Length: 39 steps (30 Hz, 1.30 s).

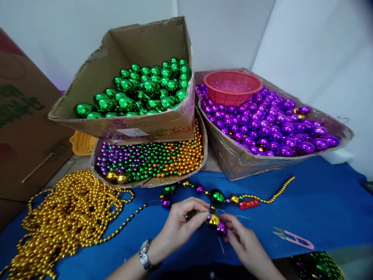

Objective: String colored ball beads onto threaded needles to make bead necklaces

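Observation:
Over the front of the blue cloth, my left hand (pixel 189 217) pinches a bead string, thumb and fingers closed beside a shiny gold ball (pixel 214 220). My right hand (pixel 240 235) has its fingers closed at a purple ball (pixel 221 228) on the same string. Thin clear thread (pixel 220 245) sticks out below the balls. Behind my hands the strand curves over the cloth, with a large green ball (pixel 217 196), a smaller gold ball (pixel 234 199) and a tail of small gold beads (pixel 276 194). A red tag (pixel 249 203) lies beside it.
Pink-handled thread snips (pixel 294 238) lie at right on the blue cloth (pixel 314 202). Gold bead strings (pixel 70 214) are heaped at left. Behind stand a box of green balls (pixel 125 128), a tray of small beads (pixel 151 181) and a box of purple balls (pixel 233 163) bearing a red basket (pixel 233 97).

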Each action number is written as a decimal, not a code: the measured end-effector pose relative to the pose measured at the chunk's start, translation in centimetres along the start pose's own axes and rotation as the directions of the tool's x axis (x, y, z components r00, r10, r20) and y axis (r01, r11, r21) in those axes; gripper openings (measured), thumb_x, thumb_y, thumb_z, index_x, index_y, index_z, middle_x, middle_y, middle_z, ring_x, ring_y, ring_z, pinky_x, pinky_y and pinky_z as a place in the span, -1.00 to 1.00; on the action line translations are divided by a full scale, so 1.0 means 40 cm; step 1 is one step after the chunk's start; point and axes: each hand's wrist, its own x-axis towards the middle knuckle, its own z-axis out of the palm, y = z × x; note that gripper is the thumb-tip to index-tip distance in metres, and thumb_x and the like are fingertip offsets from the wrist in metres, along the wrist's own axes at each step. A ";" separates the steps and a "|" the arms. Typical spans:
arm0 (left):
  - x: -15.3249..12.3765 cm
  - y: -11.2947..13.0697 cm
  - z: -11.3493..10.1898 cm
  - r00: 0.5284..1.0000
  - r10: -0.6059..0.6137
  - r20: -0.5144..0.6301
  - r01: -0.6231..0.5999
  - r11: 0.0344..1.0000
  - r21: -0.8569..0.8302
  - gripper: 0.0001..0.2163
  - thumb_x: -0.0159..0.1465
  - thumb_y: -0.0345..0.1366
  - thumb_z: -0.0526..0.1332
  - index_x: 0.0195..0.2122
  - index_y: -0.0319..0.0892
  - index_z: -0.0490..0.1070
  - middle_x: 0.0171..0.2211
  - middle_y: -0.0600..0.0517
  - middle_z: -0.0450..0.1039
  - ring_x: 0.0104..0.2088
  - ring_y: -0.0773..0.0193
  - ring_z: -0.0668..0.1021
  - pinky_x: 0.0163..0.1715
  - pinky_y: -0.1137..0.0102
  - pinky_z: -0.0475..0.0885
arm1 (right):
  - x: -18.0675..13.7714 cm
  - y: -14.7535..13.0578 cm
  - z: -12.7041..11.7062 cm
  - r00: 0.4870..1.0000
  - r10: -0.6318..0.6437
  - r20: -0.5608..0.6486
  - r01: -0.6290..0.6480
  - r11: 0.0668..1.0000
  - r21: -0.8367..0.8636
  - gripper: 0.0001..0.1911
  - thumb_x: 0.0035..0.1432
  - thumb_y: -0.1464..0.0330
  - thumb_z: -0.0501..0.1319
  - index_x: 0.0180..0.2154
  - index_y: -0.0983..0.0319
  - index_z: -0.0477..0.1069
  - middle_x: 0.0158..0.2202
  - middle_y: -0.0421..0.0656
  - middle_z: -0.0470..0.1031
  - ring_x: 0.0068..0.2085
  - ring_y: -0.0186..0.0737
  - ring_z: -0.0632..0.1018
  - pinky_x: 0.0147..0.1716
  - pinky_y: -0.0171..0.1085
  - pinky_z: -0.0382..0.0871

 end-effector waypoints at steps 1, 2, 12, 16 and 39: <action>0.000 0.001 0.006 1.000 0.018 0.017 -0.019 0.999 0.042 -0.89 0.23 -0.32 0.19 -0.35 -0.19 0.51 -0.26 -0.07 0.54 -0.25 0.20 0.55 -0.22 0.38 0.42 | -0.002 0.003 -0.010 0.999 -0.051 -0.002 0.050 0.993 -0.111 -0.67 0.23 0.26 0.07 0.02 0.12 0.35 -0.12 -0.10 0.52 -0.13 -0.10 0.55 -0.14 -0.16 0.43; 0.001 0.006 0.010 0.999 0.035 0.032 -0.037 0.996 0.080 -0.88 0.23 -0.32 0.18 -0.34 -0.18 0.50 -0.28 -0.06 0.54 -0.27 0.21 0.55 -0.23 0.39 0.42 | -0.002 -0.003 -0.020 0.995 -0.103 -0.012 0.098 0.973 -0.209 -0.68 0.23 0.29 0.07 0.02 0.11 0.37 -0.11 -0.09 0.51 -0.11 -0.08 0.54 -0.12 -0.15 0.41; 0.048 0.138 0.023 0.975 0.221 -0.025 -0.219 0.974 0.060 -0.91 0.22 -0.37 0.20 -0.30 -0.19 0.49 -0.33 -0.04 0.55 -0.30 0.20 0.56 -0.29 0.40 0.43 | 0.016 -0.157 -0.026 0.935 -0.354 0.025 0.343 0.883 -0.320 -0.70 0.27 0.40 0.05 -0.01 0.09 0.39 -0.15 -0.14 0.51 -0.18 -0.16 0.54 -0.16 -0.27 0.40; 0.056 0.111 0.026 0.988 0.130 -0.083 -0.139 0.984 -0.114 -0.90 0.24 -0.34 0.17 -0.27 -0.21 0.44 -0.31 -0.06 0.54 -0.34 0.21 0.56 -0.33 0.39 0.45 | 0.011 -0.143 -0.041 0.930 -0.368 0.011 0.347 0.864 -0.365 -0.79 0.27 0.41 0.06 -0.13 0.11 0.41 -0.21 -0.17 0.54 -0.19 -0.20 0.54 -0.20 -0.32 0.37; 0.044 -0.148 0.119 0.884 0.076 0.462 -0.425 0.542 0.725 -0.66 0.24 -0.02 0.08 -0.11 -0.16 0.27 -0.34 -0.04 0.44 -0.34 0.14 0.49 -0.25 0.27 0.32 | -0.060 -0.198 -0.152 0.881 0.011 -0.474 0.260 0.824 0.503 -0.87 0.19 0.28 0.20 -0.34 0.20 0.41 -0.62 -0.29 0.13 -0.57 -0.43 0.25 -0.61 -0.41 0.18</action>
